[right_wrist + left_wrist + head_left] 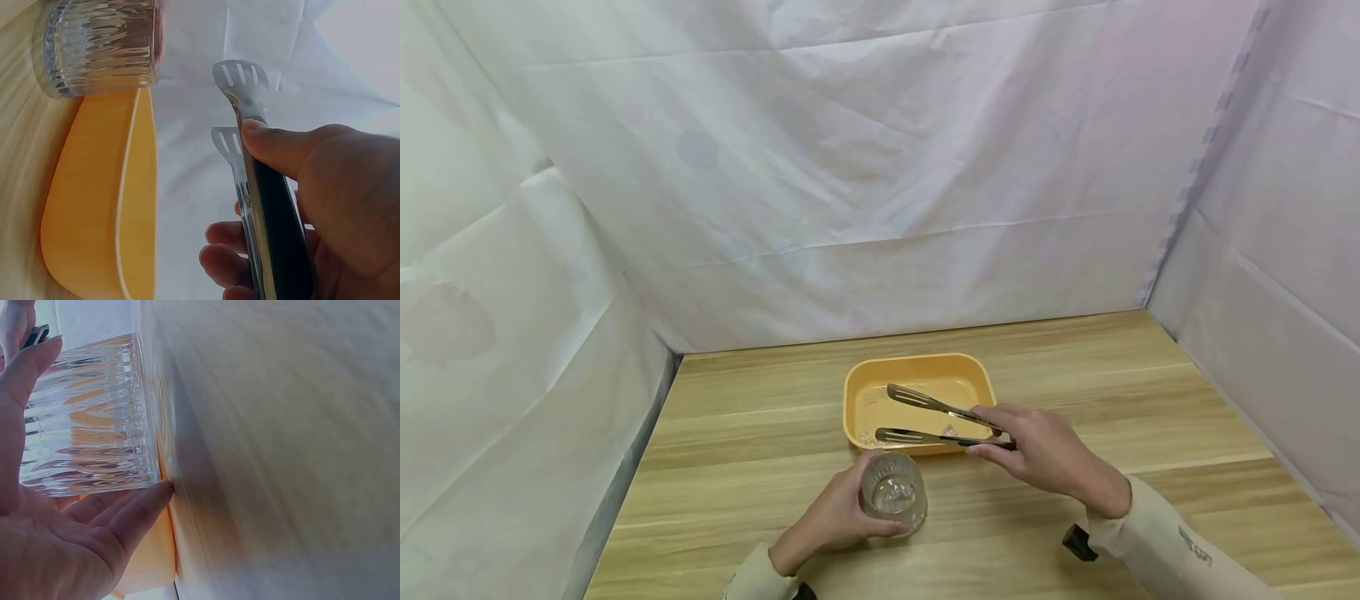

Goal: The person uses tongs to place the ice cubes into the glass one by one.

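A ribbed clear drinking glass (895, 493) stands on the table in front of the tray, with some clear pieces at its bottom. My left hand (844, 507) holds it from the left, thumb on the near side and fingers on the far side. In my right hand (1045, 446) is a pair of metal tongs (265, 200) with dark grips and slotted ends. The tong tips are spread apart above the tray, with nothing between them. Inside the yellow tray (919, 362) lie several small clear pieces (950, 431), like ice or glass.
The wood-grain table (752, 417) runs under everything. White cloth walls (880, 208) enclose it at the back and both sides. The near wall of the tray stands just behind the glass.
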A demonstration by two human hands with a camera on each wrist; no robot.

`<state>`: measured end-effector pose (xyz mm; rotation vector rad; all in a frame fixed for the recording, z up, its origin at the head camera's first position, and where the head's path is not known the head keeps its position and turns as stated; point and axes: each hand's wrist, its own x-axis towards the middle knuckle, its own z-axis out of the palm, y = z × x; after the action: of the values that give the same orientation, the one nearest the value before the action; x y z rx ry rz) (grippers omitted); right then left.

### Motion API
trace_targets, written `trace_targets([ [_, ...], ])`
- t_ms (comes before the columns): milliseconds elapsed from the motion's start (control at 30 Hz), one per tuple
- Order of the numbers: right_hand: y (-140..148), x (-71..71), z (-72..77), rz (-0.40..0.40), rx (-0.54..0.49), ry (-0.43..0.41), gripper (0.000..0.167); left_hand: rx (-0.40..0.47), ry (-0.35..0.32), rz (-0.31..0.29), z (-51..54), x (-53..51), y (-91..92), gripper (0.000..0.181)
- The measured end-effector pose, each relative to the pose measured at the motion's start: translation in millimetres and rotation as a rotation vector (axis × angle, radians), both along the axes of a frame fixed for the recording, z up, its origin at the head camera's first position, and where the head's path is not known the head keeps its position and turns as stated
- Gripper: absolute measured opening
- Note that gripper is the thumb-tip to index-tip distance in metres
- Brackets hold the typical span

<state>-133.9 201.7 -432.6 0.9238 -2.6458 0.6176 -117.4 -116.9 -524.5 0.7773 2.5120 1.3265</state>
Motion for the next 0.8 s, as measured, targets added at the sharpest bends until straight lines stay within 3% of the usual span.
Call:
trace_targets([
  [533, 13, -28.8, -16.2, -0.141, 0.06, -0.062, 0.038, -0.008, 0.001, 0.005, -1.0, -0.9, 0.9, 0.092],
  [800, 20, -37.0, -23.3, -0.165, 0.081, -0.097, 0.031, -0.003, 0.004, 0.002, 0.2, -0.2, 1.3, 0.092],
])
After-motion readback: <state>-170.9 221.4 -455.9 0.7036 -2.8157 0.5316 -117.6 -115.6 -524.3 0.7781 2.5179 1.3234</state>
